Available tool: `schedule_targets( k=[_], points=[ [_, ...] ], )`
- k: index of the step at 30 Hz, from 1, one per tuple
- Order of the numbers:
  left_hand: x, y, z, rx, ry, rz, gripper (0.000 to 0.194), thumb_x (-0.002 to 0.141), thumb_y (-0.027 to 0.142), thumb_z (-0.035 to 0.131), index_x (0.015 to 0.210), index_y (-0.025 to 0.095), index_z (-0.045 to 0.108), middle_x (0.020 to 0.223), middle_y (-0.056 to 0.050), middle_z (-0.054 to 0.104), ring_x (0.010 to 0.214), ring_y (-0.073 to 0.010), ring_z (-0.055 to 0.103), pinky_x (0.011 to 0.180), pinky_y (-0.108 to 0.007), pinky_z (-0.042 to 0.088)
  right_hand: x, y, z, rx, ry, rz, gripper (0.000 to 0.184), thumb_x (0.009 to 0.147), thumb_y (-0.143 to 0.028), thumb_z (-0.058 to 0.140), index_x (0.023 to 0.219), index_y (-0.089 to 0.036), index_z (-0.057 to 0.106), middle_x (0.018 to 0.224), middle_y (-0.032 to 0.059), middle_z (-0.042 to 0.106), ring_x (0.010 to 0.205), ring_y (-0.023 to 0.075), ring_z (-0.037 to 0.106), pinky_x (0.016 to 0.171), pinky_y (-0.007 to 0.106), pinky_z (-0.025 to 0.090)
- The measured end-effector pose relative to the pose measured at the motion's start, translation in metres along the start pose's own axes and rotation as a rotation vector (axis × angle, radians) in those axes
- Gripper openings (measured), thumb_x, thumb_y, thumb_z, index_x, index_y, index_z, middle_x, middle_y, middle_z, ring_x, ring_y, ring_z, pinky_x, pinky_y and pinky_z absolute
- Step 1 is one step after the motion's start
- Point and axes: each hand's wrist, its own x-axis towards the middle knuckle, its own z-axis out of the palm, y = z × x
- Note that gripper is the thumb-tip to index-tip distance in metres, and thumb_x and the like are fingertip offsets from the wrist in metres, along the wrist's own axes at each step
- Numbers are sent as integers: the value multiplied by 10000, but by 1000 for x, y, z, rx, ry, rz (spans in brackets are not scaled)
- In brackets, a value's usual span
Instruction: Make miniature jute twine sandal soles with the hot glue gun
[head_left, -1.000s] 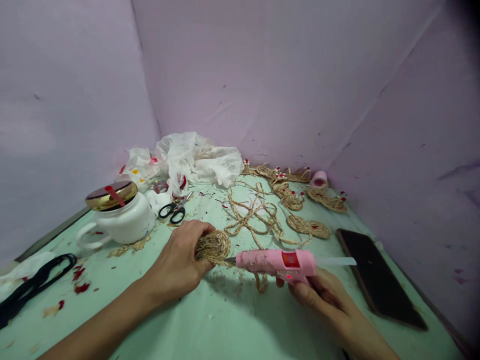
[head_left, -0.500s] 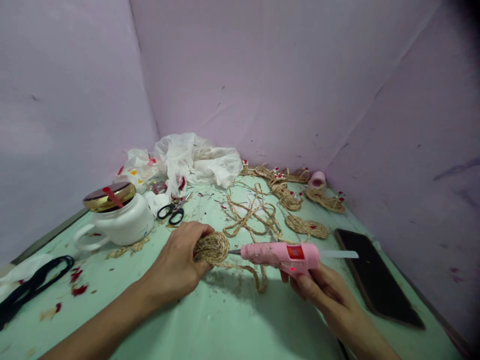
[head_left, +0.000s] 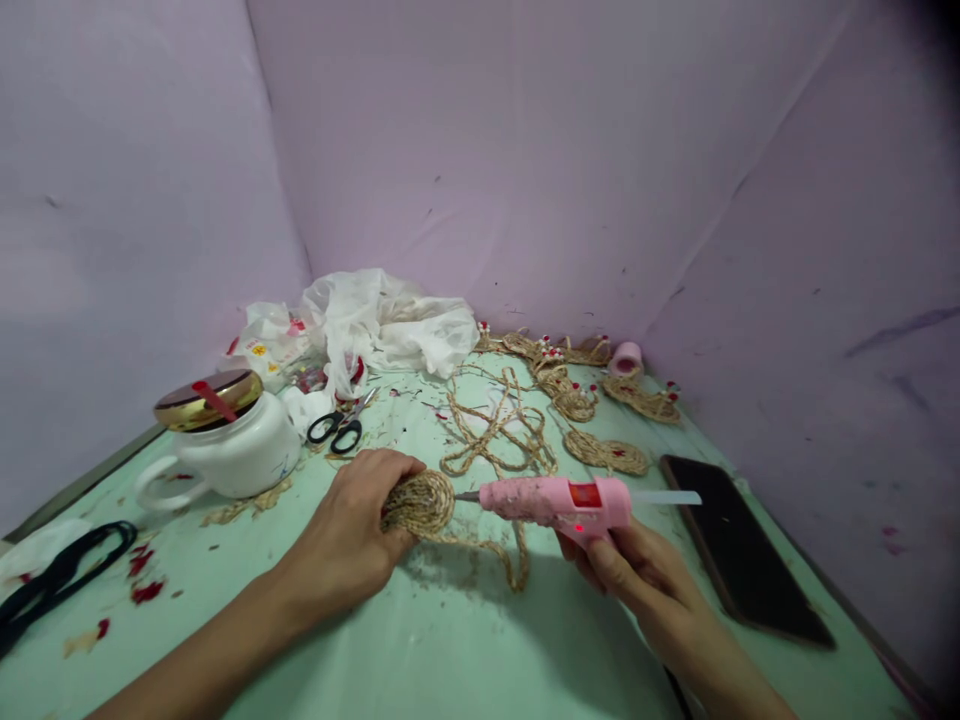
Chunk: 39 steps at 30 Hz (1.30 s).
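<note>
My left hand (head_left: 351,535) is closed round a coiled disc of braided jute rope (head_left: 420,503), holding it on edge on the green table (head_left: 450,650). A loose tail of the rope (head_left: 502,555) trails off to the right across the table. My right hand (head_left: 626,570) grips a pink hot glue gun (head_left: 559,498) by its handle. The gun lies level, its metal nozzle pointing left and nearly touching the coil's rim. A clear glue stick (head_left: 664,497) pokes out of the gun's back end.
A white lidded pot with a gold lid (head_left: 225,440) and black scissors (head_left: 337,428) lie at the left. Crumpled plastic bags (head_left: 375,325), loose rope (head_left: 495,430), finished rope coils (head_left: 607,455) and a pink tape roll (head_left: 626,358) lie behind. A dark phone (head_left: 739,545) rests at right, a black cord (head_left: 52,580) far left.
The glue gun's nozzle has drawn slightly back from the coil, and the gun has risen a little. The rope tail now lies more stretched out. The view has drifted slightly.
</note>
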Motion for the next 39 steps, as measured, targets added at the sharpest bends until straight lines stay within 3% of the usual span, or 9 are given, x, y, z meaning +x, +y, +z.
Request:
schedule_targets(
  k=[9,21,39],
  points=[
    [-1,0,0,12,7,45,439,614,43,476,1022,200,507,1044,-46,533,1011,-216,457,893,-375,354,1,-3,2,25,20,102,326,838,-475,435,783,-184,569,652,-4,444,574,131,369,509,243,297],
    [-5,0,3,32,2,122,548,603,-19,415,1086,232,483,1149,-45,484,1127,-214,398,970,-394,327,4,-8,2,26,-1,48,317,844,-455,436,699,-184,516,615,-23,414,543,113,353,489,231,283],
    [-6,-2,6,70,19,213,570,615,-37,392,1114,221,483,1178,-72,470,1145,-226,403,974,-408,357,7,-16,3,-6,6,-15,371,837,-462,432,588,-191,476,570,-28,391,512,106,339,461,230,281]
  ],
)
